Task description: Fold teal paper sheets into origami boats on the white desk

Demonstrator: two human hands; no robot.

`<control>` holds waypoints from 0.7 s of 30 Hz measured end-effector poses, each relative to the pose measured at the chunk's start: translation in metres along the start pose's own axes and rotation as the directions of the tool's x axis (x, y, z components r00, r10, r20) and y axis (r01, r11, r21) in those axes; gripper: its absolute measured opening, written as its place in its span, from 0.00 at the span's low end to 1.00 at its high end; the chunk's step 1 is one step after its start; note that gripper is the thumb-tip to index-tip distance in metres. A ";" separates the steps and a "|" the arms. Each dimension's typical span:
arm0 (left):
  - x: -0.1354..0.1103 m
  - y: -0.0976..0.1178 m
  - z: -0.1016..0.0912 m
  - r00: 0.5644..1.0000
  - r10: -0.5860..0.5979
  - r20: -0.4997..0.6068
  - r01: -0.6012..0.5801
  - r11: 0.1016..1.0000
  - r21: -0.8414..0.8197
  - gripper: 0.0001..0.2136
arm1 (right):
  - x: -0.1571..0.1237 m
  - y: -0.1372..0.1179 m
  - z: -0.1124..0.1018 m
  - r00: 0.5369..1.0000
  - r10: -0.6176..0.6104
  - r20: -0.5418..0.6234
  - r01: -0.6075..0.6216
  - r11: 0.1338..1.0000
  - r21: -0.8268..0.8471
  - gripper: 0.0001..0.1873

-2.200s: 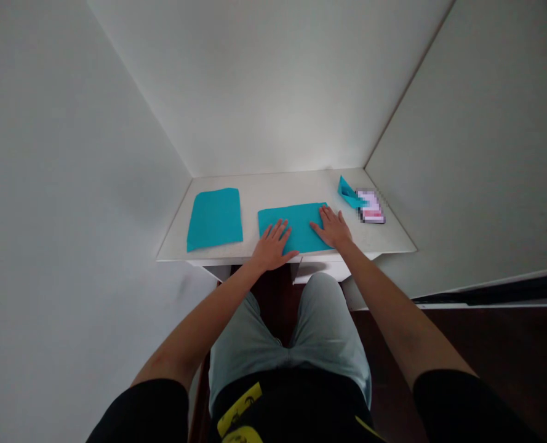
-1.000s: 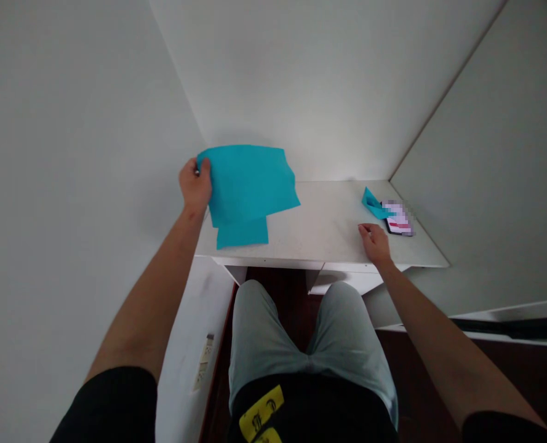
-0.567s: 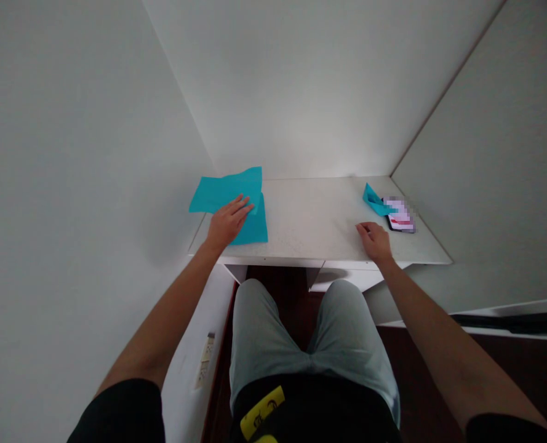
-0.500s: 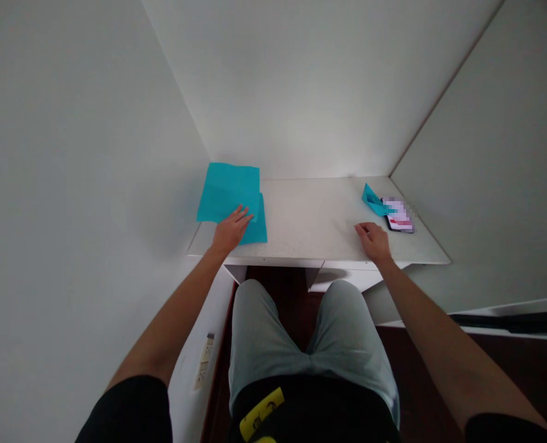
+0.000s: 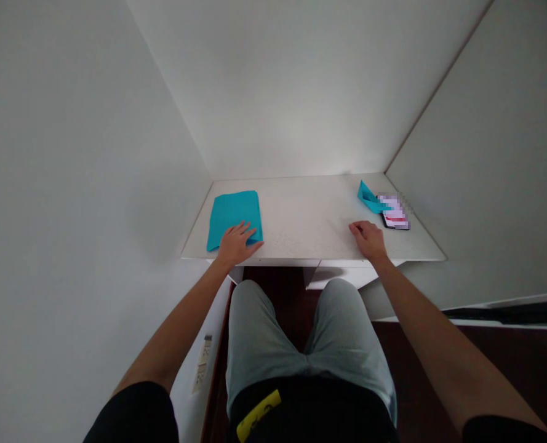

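Observation:
On the left of the desk lies turquoise paper (image 5: 234, 209), roughly square, with its near edge slightly lifted. My left hand (image 5: 237, 245) rests on the near right part of it, fingers spread and palm down. Over on the right, my right hand (image 5: 368, 240) sits on the desktop with its fingers curled in; nothing shows in it. Beyond that hand is a folded turquoise paper boat (image 5: 369, 200), its right end lying over the corner of a phone (image 5: 395, 212).
The white desk (image 5: 301, 215) stands in a corner between white walls. Below its front edge is a drawer (image 5: 342, 275), just above my knees. A wall socket (image 5: 202, 363) is low on the left.
The upper turquoise sheet, earlier skewed up and left of the one below, now lies lower and lined up over it. My left hand has come slightly nearer; my right hand stays about put.

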State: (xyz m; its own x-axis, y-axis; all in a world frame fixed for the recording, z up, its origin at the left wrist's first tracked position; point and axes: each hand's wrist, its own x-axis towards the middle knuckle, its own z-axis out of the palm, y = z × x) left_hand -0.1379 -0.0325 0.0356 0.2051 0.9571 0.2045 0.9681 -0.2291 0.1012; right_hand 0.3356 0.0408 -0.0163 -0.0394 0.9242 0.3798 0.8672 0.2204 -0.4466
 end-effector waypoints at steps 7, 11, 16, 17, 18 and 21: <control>0.050 -0.012 -0.002 0.984 -0.177 -0.018 0.176 0.983 -0.058 0.28 | -0.002 -0.004 -0.001 0.999 0.019 0.028 -0.019 1.000 -0.019 0.30; 0.066 -0.020 0.013 0.954 -0.292 0.065 0.292 0.956 0.005 0.34 | -0.003 -0.010 -0.004 0.998 0.036 0.043 -0.035 0.999 -0.030 0.29; 0.057 -0.025 0.035 0.922 -0.346 0.171 0.338 0.938 0.076 0.38 | -0.006 -0.020 -0.008 0.994 0.053 0.098 -0.049 0.998 -0.045 0.26; 0.056 -0.027 0.036 0.921 -0.344 0.185 0.333 0.939 0.089 0.38 | -0.006 -0.022 -0.008 0.993 0.057 0.108 -0.053 0.998 -0.043 0.25; 0.057 -0.029 0.035 0.915 -0.345 0.210 0.330 0.938 0.102 0.38 | -0.007 -0.024 -0.009 0.991 0.064 0.117 -0.059 0.997 -0.042 0.24; 0.070 -0.026 0.027 0.888 -0.359 0.285 0.326 0.932 0.158 0.38 | -0.007 -0.028 -0.010 0.986 0.081 0.143 -0.076 0.996 -0.036 0.21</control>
State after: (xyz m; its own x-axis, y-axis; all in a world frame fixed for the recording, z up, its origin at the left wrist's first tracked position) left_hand -0.1447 0.0455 0.0211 -0.1248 0.9833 -0.1326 0.9919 0.1268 0.0069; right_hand 0.3166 0.0248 0.0011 -0.0398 0.9740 0.2231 0.8848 0.1381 -0.4451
